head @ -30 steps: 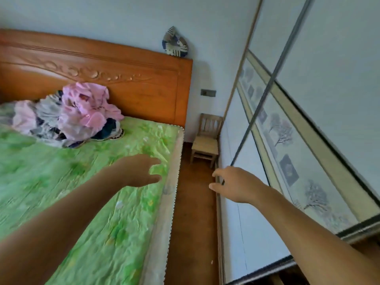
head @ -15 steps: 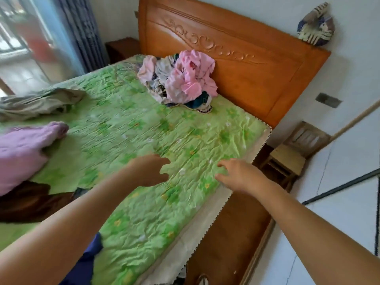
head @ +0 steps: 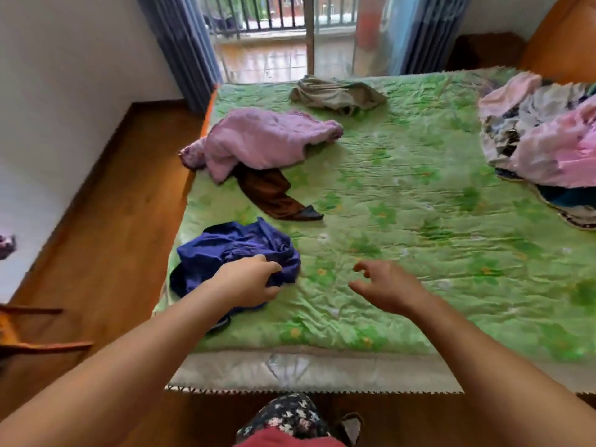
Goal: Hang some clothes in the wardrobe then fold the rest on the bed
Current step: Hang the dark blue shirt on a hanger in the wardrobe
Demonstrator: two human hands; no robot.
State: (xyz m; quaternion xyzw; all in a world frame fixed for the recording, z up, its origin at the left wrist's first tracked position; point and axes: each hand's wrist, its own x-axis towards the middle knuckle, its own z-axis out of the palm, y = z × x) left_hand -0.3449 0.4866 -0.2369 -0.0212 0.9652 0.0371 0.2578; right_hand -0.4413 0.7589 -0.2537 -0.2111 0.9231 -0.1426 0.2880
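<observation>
Now at the bed (head: 419, 221): green flowered quilt, wooden floor (head: 113, 204) around, curtained balcony door (head: 290, 43) beyond.

Gripping a fold of the blue garment (head: 225, 250) with the fingers of the left hand (head: 248, 282), at the bed's near left corner. Holding nothing with the right hand (head: 387, 291) just beside, fingers loosely spread. Counted: four loose garments, one mixed pile (head: 548, 140) far right of the fingers. Blue one bunched, wider than deep, heading unclear. Beyond the fingers, brown garment (head: 274, 195) stretched diagonally away-left, tucked under the lilac one (head: 258, 140); khaki one (head: 335, 95) farthest.
</observation>
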